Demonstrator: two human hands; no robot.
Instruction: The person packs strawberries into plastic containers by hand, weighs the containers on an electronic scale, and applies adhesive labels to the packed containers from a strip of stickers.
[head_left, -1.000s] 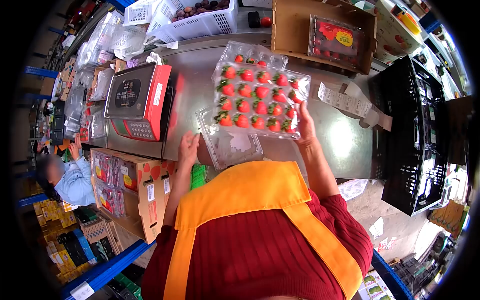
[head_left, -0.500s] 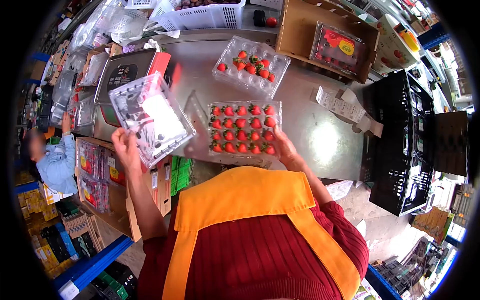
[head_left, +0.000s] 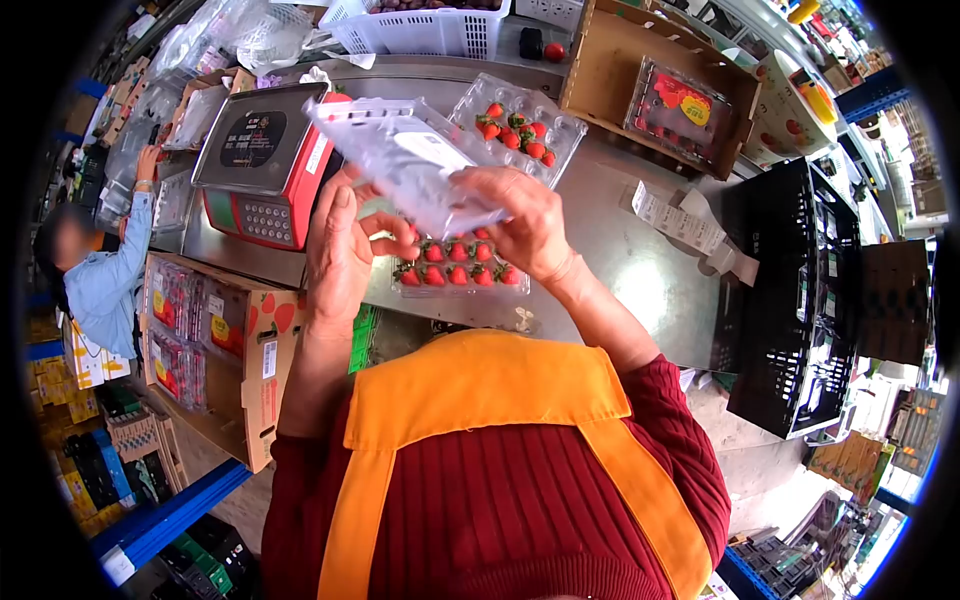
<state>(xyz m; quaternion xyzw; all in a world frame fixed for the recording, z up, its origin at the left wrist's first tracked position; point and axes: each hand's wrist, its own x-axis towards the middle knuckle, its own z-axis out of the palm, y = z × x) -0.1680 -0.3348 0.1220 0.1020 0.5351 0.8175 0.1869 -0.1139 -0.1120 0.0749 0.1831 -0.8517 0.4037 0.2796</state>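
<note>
A clear plastic lid (head_left: 405, 160), tilted and blurred, is up in the air over the strawberry tray. My right hand (head_left: 520, 220) grips its right edge between thumb and fingers. Close to the lid's lower left side is my left hand (head_left: 345, 245), its fingers spread and apparently not gripping it. Below both hands, a clear tray of strawberries (head_left: 457, 275) lies on the metal table; the lid and hands hide its upper rows. Behind the lid, a second clear tray (head_left: 563, 130) holds several loose strawberries and some bare hollows.
A red scale (head_left: 290, 190) stands left of my hands. An open carton of packed boxes (head_left: 262, 350) is at lower left. A cardboard tray (head_left: 590, 75), a label strip (head_left: 680, 222) and a black crate (head_left: 775, 300) are to the right. Another person (head_left: 105, 280) is at far left.
The lid has moved from over the scale to above the strawberry tray. My right hand has left the tray and taken the lid; my left hand has moved right and opened.
</note>
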